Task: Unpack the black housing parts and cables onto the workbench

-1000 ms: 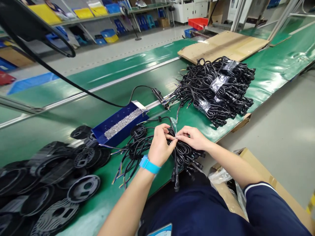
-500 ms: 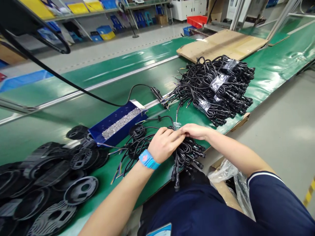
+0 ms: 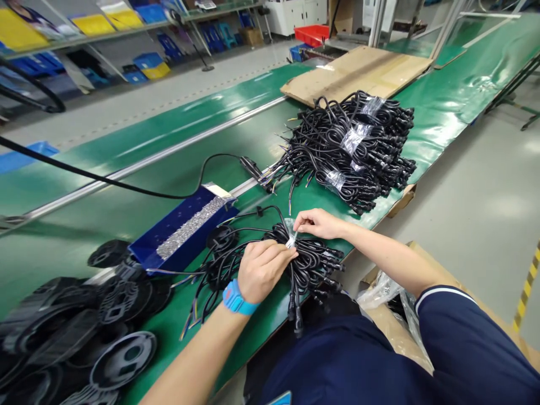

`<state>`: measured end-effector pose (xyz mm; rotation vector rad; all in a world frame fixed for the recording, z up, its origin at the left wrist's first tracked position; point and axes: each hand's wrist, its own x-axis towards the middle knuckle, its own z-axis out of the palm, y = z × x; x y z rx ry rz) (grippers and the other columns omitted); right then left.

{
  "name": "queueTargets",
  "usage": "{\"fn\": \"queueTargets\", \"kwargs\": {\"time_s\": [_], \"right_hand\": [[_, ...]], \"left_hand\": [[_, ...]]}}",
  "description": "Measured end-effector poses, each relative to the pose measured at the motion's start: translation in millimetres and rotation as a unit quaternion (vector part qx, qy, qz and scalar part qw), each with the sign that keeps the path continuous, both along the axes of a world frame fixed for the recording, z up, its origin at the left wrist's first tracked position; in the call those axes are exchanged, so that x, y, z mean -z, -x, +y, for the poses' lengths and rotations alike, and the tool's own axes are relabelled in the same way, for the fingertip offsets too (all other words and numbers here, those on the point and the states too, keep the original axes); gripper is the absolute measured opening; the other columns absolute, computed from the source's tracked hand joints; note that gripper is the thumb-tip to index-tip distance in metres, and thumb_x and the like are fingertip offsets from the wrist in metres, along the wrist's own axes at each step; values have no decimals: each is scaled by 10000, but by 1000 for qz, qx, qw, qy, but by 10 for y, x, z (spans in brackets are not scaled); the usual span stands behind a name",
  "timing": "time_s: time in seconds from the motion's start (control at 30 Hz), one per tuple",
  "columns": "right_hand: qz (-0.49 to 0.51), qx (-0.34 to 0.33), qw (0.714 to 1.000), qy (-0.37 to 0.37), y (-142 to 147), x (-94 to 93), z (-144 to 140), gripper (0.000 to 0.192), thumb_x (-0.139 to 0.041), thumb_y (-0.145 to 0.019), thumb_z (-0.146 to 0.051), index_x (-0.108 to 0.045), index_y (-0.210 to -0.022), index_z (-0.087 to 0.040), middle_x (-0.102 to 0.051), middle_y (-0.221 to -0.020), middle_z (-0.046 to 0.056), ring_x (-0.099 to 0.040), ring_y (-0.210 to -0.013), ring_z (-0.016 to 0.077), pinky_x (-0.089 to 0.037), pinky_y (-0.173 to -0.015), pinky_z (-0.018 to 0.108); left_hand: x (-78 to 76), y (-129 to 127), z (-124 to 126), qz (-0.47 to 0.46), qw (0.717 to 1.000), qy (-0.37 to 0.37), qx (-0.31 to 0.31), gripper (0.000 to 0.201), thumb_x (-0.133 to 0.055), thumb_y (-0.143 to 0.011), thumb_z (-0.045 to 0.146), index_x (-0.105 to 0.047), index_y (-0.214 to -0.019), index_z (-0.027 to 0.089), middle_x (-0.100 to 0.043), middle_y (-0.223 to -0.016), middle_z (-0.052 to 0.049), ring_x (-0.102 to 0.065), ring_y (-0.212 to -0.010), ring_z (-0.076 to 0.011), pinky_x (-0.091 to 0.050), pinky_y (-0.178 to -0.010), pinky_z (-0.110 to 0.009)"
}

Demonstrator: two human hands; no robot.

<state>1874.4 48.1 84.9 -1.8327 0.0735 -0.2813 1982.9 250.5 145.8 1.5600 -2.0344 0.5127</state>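
In front of me lies a bundle of black cables (image 3: 314,259) with connector plugs at the near right end and bare coloured wires at the left. Clear plastic wrap (image 3: 289,226) goes around its middle. My left hand (image 3: 265,269), with a blue band on the wrist, pinches the wrap from the left. From the right, the fingertips of my right hand (image 3: 319,224) are closed on the same wrap, and a whitish twisted strip stretches between the two hands. A small black round part (image 3: 222,238) sits among the wires.
A larger pile of wrapped black cables (image 3: 352,149) lies beyond my right hand. To the left are a blue bin (image 3: 145,247) of small metal pieces and several black round housings (image 3: 124,360). A black handheld tool (image 3: 253,169) on a cord and a cardboard sheet (image 3: 358,73) lie farther back.
My hands, close together on the bundle before, have drawn apart, with the plastic wrap now stretched between them. The whole view has shifted a little to the right.
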Motion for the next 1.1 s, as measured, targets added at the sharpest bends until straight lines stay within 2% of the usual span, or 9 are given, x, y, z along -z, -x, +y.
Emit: {"fn": "queueTargets", "kwargs": {"time_s": [0.13, 0.23, 0.37, 0.5, 0.57, 0.7, 0.8, 0.97, 1.1], "right_hand": [[46, 24, 995, 82, -19, -7, -38, 101, -618, -872, -134, -709, -910, -154, -694, -780, -5, -614, -717, 110, -445, -729, 227], [62, 49, 989, 128, 93, -193, 0, 165, -621, -890, -196, -684, -1039, -165, -714, -925, 33, -651, -849, 142, -469, -796, 256], [93, 165, 964, 184, 376, -545, 407, 692, -629, -880, -516, -385, -1464, -237, -610, -1260, 126, -607, -1115, 242, -488, -916, 388], [151, 106, 920, 346, 534, -605, 989, 1172, -756, -663, -674, -164, -1584, -254, -411, -1488, 213, -415, -1335, 443, -372, -1032, 611], [172, 114, 898, 388, 513, -564, 1121, 1170, -779, -665, -573, -146, -1589, -234, -356, -1523, 229, -378, -1352, 470, -359, -1022, 635], [159, 91, 905, 384, 406, -698, 938, 869, -628, -742, -233, -273, -1535, -251, -525, -1415, 142, -542, -1223, 336, -443, -961, 502], [97, 87, 896, 426, 382, -1120, 691, 777, -587, -701, -144, -414, -1450, -256, -647, -1254, 88, -618, -1095, 285, -467, -925, 431], [-29, 55, 833, 550, 349, -2207, 651, 675, -582, -716, -140, -505, -1373, -273, -670, -1219, 50, -615, -1135, 275, -451, -980, 445], [-85, 8, 774, 627, 246, -3026, 842, 648, -623, -724, -126, -555, -1346, -290, -671, -1215, 25, -605, -1152, 281, -465, -998, 488]], "left_hand": [[172, 84, 151, 126, 990, 11, -55, 164, -752, -832, 136, -706, -973, 206, -722, -844, -5, -610, -823, -171, -473, -794, -333], [213, 146, 250, 190, 979, -4, -77, 204, -701, -873, 132, -700, -1055, 224, -714, -931, -21, -614, -874, -174, -493, -821, -333], [247, 192, 558, 205, 966, -52, -146, 356, -655, -918, 227, -592, -1268, 216, -669, -1154, -70, -598, -1055, -211, -490, -922, -371], [343, 244, 866, 162, 957, -57, -234, 515, -690, -890, 337, -504, -1352, 208, -603, -1273, -112, -550, -1169, -269, -458, -980, -424], [346, 229, 949, 146, 959, -56, -236, 555, -684, -890, 376, -472, -1379, 222, -576, -1314, -120, -533, -1206, -277, -447, -1003, -431], [271, 47, 1058, 130, 951, -47, -277, 790, -735, -816, 506, -370, -1460, 231, -516, -1393, -156, -490, -1283, -317, -411, -1058, -469], [302, -137, 1138, 90, 937, -68, -329, 1037, -844, -694, 497, -278, -1520, 230, -430, -1487, -190, -371, -1397, -387, -334, -1116, -539], [487, -320, 1233, 111, 911, -56, -392, 1222, -879, -661, 443, -96, -1576, 233, -305, -1570, -219, -219, -1476, -416, -250, -1153, -603], [194, -557, 1258, 237, 921, 65, -302, 1517, -752, -480, 823, 95, -1571, 196, -35, -1631, -254, -39, -1499, -451, -122, -1187, -649]]}}
